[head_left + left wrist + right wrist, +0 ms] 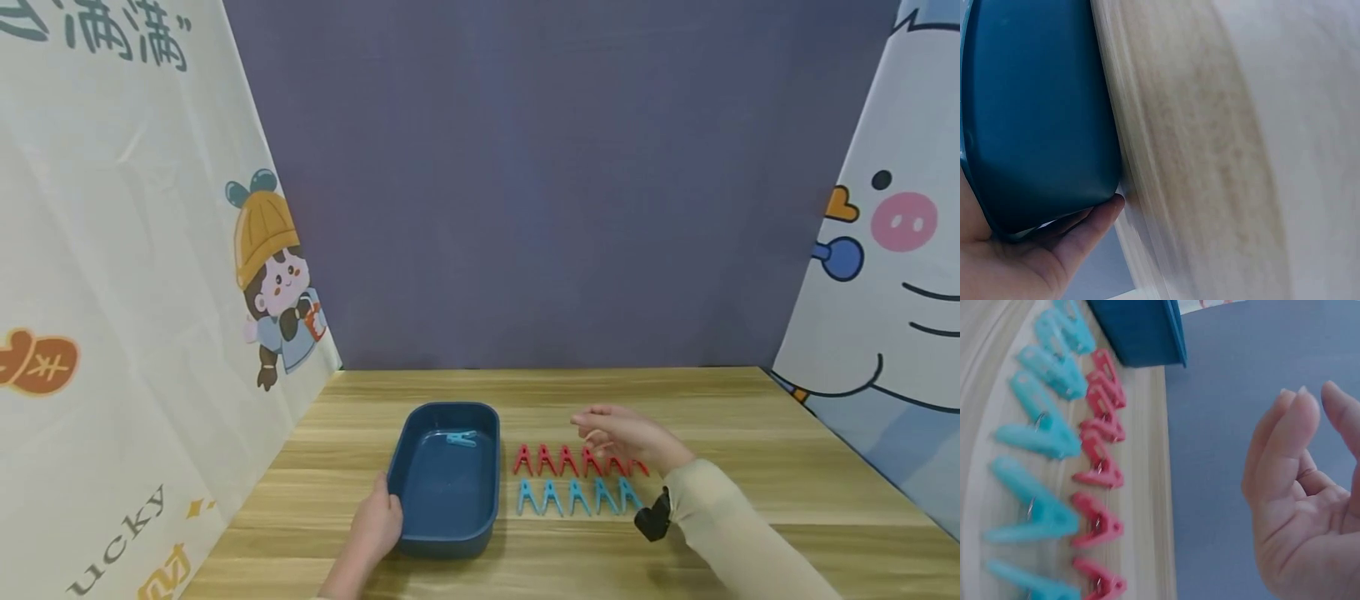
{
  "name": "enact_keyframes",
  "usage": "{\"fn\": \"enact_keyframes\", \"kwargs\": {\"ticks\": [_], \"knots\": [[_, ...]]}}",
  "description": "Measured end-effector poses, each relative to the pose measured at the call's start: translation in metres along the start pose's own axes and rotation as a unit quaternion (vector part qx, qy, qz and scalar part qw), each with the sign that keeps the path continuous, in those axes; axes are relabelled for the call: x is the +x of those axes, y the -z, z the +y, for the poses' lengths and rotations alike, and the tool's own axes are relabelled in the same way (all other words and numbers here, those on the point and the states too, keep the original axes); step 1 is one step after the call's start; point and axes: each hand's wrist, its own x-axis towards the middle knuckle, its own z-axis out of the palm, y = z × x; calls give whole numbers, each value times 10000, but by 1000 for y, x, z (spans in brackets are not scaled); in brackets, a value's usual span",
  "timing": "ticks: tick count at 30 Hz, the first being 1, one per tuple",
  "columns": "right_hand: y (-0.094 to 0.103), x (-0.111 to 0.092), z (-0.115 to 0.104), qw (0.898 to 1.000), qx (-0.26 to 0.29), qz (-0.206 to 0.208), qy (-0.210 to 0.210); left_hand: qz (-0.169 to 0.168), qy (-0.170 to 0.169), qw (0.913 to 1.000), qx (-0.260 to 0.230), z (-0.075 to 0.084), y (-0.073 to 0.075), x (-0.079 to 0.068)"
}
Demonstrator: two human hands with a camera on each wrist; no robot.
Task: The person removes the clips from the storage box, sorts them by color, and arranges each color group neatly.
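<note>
My left hand [377, 518] grips the near left edge of a dark blue plastic bin [444, 546]; in the left wrist view its fingers [1088, 234] lie along the bin's outer wall. One light blue clothespin [461, 439] lies in the far part of the bin. To the right of the bin, several red clothespins [567, 462] form a row, with a row of light blue clothespins [578, 498] in front of it. Above the right end of the red row is my right hand [628, 435], empty, with a gap between thumb and bent fingers in the right wrist view.
The wood-grain table [570, 558] ends at a plain grey-blue panel [525, 183] at the back. A printed white sheet [150, 275] hangs on the left and a cartoon-printed sheet [892, 317] on the right. A black object [654, 515] is at the right sleeve.
</note>
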Motion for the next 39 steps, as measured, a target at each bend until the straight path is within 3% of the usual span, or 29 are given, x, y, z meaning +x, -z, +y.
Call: {"fn": "enact_keyframes", "kwargs": {"ticks": [20, 39], "knots": [[-46, 52, -30, 9997, 61, -203, 138, 49, 6, 10000, -61, 2, 0, -1], [-84, 74, -49, 9994, -134, -236, 204, 62, 19, 10000, -12, 2, 0, -2]]}}
